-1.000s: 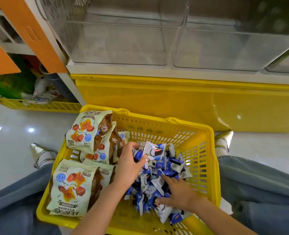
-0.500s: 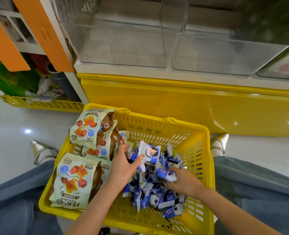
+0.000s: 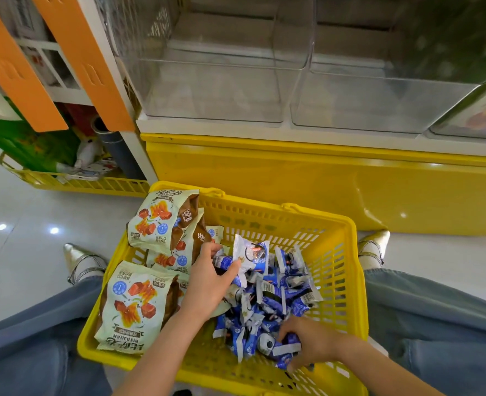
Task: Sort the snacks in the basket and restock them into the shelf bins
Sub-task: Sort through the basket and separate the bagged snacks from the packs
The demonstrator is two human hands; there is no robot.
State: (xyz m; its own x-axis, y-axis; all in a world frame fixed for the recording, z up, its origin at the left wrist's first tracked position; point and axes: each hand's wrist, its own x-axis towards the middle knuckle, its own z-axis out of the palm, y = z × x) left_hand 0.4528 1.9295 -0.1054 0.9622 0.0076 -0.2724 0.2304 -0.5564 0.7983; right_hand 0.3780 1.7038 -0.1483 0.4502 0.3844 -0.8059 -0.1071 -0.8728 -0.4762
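Glossy white floor tiles [image 3: 22, 267] fill the left and right edges of the frame, and a yellow base panel [image 3: 293, 181] runs across the middle under a white shelf. On that shelf, in the upper half of the frame, stand clear shelf bins [image 3: 221, 90] side by side. Two orange panels [image 3: 87, 67] slant down at the upper left, with a second yellow crate [image 3: 93, 184] on the floor below them.

At lower centre sits the yellow basket [image 3: 356, 281], between the person's knees in blue jeans [image 3: 435, 324]; a silver pointed shoe [image 3: 77, 261] shows on the floor at its left. Large cream snack bags [image 3: 133, 307] printed with brown cubes fill the basket's left side, some lying flat and some propped against its far left corner. A heap of small blue packets [image 3: 276, 295] lies in the right side, just beside the bags.

Both hands are down in the heap, apart from each other. The left hand [image 3: 207, 284], at the frame's centre, has fingers and thumb curled, pinching packets at the heap's upper left edge. The right hand [image 3: 313, 342], lower right, has its fingers curled round several packets at the near end of the heap.
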